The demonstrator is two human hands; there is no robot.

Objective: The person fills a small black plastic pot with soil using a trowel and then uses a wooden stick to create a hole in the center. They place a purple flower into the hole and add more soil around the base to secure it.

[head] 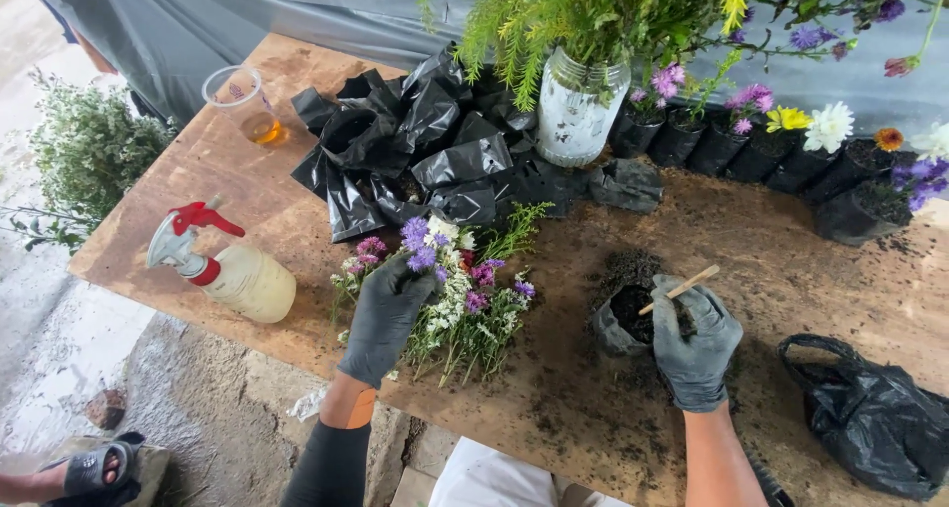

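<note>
Left hand: closed on flowers. Right hand: gripping 1 stick over soil bag. Sprayer nearby.

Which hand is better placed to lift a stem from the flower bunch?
Left hand: it already rests on the cut flowers. The right hand holds a wooden stick in the soil bag.

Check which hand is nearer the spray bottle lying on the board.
Left. The left hand rests on the cut flowers, just right of the spray bottle. The right hand is farther right, holding a wooden stick in the soil-filled black bag.
</note>
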